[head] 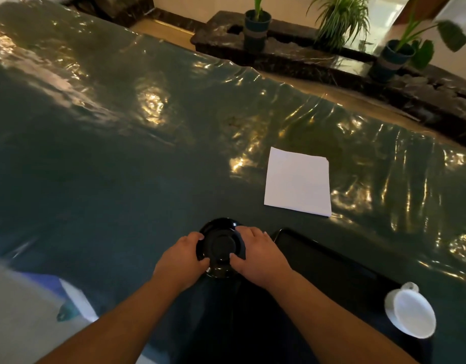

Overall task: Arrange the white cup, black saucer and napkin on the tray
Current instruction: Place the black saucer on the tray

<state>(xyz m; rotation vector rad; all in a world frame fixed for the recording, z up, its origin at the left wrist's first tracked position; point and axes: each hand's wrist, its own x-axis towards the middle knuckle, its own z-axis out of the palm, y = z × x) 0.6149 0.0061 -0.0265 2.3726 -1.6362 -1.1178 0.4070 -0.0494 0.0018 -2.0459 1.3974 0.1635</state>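
Observation:
A black saucer [222, 245] is at the near middle of the table, gripped on both sides: my left hand [182, 260] on its left rim, my right hand [259, 254] on its right rim. Just to the right of it lies a black tray [329, 261] with nothing visible on it. A white cup [410, 312] stands at the tray's near right end, its handle pointing away from me. A folded white napkin [297, 181] lies flat on the table beyond the tray.
The table [121, 153] wears a shiny dark green cover with wrinkles. Beyond its far edge runs a dark stone ledge with potted plants [257, 27]. A blue and white object [69, 298] sits off the table's near left.

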